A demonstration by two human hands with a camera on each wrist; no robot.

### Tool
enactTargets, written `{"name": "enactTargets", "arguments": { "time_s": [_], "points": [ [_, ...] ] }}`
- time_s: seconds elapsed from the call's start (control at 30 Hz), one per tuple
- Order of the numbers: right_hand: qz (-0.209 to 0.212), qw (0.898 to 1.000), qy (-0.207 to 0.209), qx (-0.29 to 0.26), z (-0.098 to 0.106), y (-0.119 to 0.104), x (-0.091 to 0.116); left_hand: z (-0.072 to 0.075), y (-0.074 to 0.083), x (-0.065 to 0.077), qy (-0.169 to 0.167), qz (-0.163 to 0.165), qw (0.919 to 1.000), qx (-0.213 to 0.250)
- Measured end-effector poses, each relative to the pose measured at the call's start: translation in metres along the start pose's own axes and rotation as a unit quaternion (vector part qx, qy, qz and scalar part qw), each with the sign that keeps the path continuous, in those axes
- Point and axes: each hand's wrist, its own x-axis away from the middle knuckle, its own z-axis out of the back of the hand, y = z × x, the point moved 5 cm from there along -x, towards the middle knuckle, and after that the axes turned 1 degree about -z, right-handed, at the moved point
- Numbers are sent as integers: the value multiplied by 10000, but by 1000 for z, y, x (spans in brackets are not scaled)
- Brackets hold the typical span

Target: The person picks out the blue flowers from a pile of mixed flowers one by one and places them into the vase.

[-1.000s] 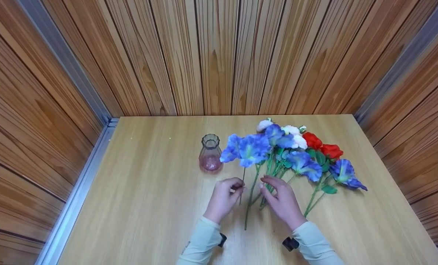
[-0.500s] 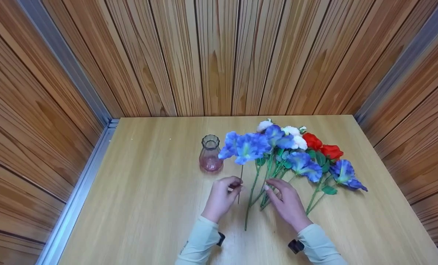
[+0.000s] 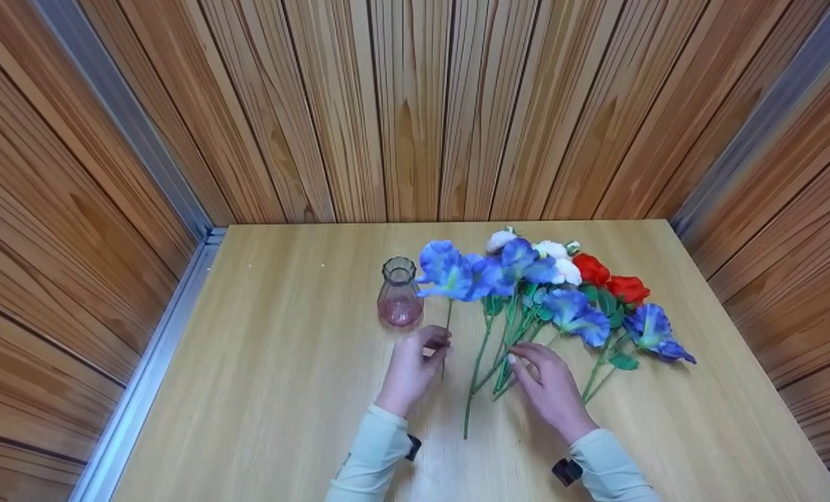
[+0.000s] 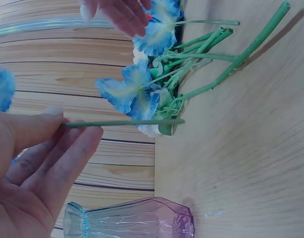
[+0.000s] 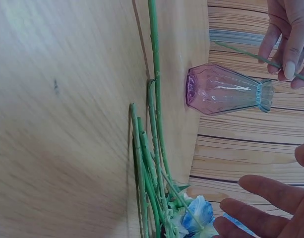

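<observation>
compared with a second ago, we see the left hand (image 3: 408,366) a little farther toward 10 o'clock, carrying the blue flower (image 3: 446,272) with it; the pale throat of its bloom now shows nearer 9 o'clock. the right hand (image 3: 547,387) has drawn back slightly toward 4 o'clock, while the vase (image 3: 399,308) stays where it was.

as for writing, we find only a faint dark marking on the left sleeve (image 3: 373,450), too small for us to read.

the flower we follow has ruffled blue-violet petals and a yellowish-green throat on a thin, straight green stem (image 4: 127,122). it is raised off the table (image 3: 282,390), its bloom at the vase's 2 o'clock; whether petals touch the glass we cannot tell. the left thumb and fingers pinch its stem, and the stem's bare end points toward 6 o'clock. the vase stands upright at the left hand's 12 o'clock, faceted, smoky at the scalloped rim and pink at the base.

the right hand's fingers are loosely spread and hold nothing, near the green stems (image 3: 509,348) at its 11 o'clock. beyond, we see white flowers (image 3: 568,272) at 12 and red flowers (image 3: 628,288) at 1 o'clock.
</observation>
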Motion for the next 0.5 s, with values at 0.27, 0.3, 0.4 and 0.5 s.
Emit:
{"name": "enactTargets", "arguments": {
  "time_s": [0.27,0.3,0.4,0.5],
  "points": [
    [-100,9999,-4,-26,0,3,3,5,2,-2,201,-253,9995,-49],
    [-117,9999,-2,-44,0,3,3,6,2,-2,228,-284,9993,-53],
    [-137,9999,-20,-76,0,4,4,9,3,-3,319,-358,9988,-133],
    [-165,9998,-49,-79,0,5,4,12,4,-4,455,-486,9975,-238]
  ]
}}
